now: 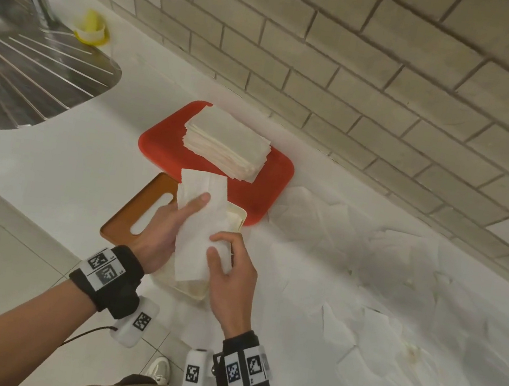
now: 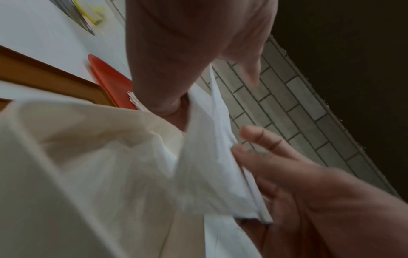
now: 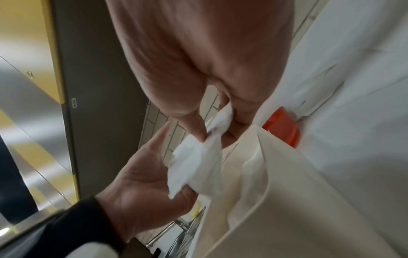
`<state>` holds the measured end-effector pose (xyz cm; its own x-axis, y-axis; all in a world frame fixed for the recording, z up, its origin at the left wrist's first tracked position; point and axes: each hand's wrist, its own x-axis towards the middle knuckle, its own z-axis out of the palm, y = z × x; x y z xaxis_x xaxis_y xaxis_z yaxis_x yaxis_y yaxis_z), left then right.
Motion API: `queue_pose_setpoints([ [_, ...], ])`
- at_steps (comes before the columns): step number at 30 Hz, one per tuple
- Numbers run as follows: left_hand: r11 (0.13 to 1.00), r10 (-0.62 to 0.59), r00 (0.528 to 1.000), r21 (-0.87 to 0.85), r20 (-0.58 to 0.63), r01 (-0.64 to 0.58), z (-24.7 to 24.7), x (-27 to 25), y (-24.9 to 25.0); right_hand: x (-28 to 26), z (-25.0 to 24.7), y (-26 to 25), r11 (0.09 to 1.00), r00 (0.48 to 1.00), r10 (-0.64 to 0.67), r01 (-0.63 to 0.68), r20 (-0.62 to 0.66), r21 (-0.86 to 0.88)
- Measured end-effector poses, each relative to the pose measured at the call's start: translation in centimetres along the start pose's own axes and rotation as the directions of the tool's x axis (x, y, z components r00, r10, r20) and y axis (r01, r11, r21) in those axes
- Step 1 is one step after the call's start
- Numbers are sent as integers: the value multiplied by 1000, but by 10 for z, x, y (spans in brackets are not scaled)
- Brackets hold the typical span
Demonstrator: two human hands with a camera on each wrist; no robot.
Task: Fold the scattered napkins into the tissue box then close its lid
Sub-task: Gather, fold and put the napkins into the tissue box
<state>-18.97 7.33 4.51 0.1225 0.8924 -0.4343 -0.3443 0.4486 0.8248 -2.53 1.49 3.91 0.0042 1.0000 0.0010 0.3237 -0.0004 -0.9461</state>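
At the left of the head view lies a brown lid [image 1: 139,208] on the table [image 1: 87,146], just beside the cream tissue box [image 1: 235,220] at centre. Over the box, the left hand [image 1: 167,229] pinches a folded white napkin [image 1: 198,224], thumb on top; the right hand [image 1: 230,275] grasps its near end, fingers curled around the edge. Behind is a red tray [image 1: 161,138] bearing a napkin stack [image 1: 226,141]. Loose napkins [image 1: 399,282] litter the table at right. The paper looks light, limp and easily torn, so it is best held by the folded edges and laid flat.
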Motion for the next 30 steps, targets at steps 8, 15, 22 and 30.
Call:
queue_pose_setpoints([
  [8,964,91,980,262,-175,-43,2,33,35,-2,-3,10,995,990,92,-86,111,-59],
  [15,712,440,894,638,-79,-294,-4,51,62,16,14,12,951,941,306,-294,145,-99],
  [22,108,186,917,920,353,-376,-11,55,36,18,31,20,893,879,432,-386,202,-232],
  [30,-477,-364,905,791,219,-383,14,55,-9,29,-66,25,933,956,292,-282,12,-222],
])
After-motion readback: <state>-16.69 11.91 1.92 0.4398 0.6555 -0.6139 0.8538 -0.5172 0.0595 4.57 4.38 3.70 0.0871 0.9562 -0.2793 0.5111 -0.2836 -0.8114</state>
